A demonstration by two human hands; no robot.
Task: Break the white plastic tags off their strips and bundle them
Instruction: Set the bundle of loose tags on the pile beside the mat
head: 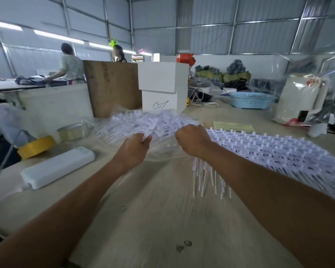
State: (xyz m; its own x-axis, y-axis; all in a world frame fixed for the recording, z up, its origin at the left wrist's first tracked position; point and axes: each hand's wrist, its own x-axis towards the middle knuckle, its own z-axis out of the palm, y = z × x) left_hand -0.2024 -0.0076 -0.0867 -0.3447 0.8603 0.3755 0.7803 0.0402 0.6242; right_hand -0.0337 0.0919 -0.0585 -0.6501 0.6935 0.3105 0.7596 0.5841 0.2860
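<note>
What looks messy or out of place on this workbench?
Little looks wrong. The loose white plastic tags lie scattered in a jumble on crinkled clear plastic, unlike the neat rows of tag strips on the right. Both hands, left and right, grip tags. Nothing looks spilled or broken.

White tags (269, 151), yellow tape roll (36, 147), seemingly perforated blue basket (250, 100).

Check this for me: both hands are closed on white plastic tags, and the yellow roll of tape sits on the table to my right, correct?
Not quite. The head view shows the yellow roll of tape on the left of the wooden table, beside the flat white plastic box. The rest holds: left hand and right hand each grip white plastic tags.
</note>
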